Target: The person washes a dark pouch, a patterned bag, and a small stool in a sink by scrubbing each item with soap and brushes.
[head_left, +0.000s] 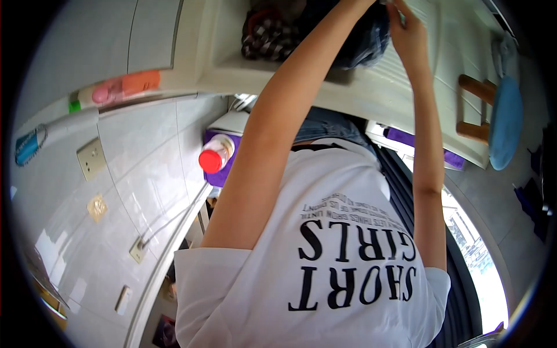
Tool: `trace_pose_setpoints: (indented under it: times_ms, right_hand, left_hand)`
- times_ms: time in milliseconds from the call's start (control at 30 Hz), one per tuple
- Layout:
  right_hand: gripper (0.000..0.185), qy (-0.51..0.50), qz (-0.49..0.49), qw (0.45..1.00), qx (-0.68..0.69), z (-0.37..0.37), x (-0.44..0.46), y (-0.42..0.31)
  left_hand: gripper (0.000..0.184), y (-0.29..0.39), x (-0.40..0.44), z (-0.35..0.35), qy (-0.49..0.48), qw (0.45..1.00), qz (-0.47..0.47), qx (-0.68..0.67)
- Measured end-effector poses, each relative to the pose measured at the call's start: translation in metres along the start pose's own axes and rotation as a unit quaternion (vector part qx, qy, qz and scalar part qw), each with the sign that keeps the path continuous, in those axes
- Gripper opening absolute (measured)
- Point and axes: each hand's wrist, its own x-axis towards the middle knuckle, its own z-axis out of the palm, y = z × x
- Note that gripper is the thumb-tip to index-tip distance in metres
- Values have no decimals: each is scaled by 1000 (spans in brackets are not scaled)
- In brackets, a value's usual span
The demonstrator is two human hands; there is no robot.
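Observation:
My right hand (408, 35) is at the top of the view, beside a dark, shiny bundle (362, 43) lying in a pale sink with a ridged washboard side (400, 78). Its fingers are bent together, and what they hold is hard to make out. My left forearm (307, 75) reaches over the sink toward the same bundle. Only the wrist end of that arm shows; the fingers of my left hand are cut off by the top edge. Whether the bundle is wet cloth or plastic I cannot tell. Left of it lies a dark and white checked cloth (268, 39).
On the left ledge lie an orange and pink pack (130, 86) and a blue item (29, 146). A red-lidded jar (214, 155) stands on something purple near my left arm. At right is a blue-topped stool (506, 124) with wooden legs. Sockets (91, 159) dot the tiled wall.

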Motion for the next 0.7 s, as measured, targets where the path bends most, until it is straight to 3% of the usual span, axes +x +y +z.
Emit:
trace_pose_setpoints:
  times_ms: [33,100,133,167,233,267,333,367,567,667,700]
  right_hand:
    - [37,20,22,1000,-6,1,10,12]
    - [43,89,19,996,9,7,23,49]
    - [43,67,7,998,-12,6,19,48]
    - [43,46,-2,998,-32,8,13,38]
    - [43,42,6,999,10,13,1,13]
    - [42,30,54,998,0,12,8,16]
    - [40,24,132,990,-32,16,25,45]
    - [40,45,130,990,-31,18,29,55]
    - [39,-26,188,976,102,18,5,59]
    - [38,17,213,971,107,8,27,79]
    - [36,76,226,954,182,12,40,93]
  left_hand:
    - [50,-60,29,32,40,962,239,122]
    - [57,-57,23,41,-14,980,160,118]
    - [49,-5,-13,21,42,987,152,-7]
    - [38,-3,-13,22,59,983,174,17]
    - [48,-22,6,26,69,991,24,-115]
    - [53,-5,-1,21,62,973,-48,-215]
    - [57,-8,0,26,29,992,-45,-111]
    - [56,-9,-2,32,13,1000,-10,19]
    - [57,-20,29,51,27,994,-51,90]
    - [55,-12,12,70,-27,991,-10,131]
    - [55,-10,5,78,-59,989,12,138]
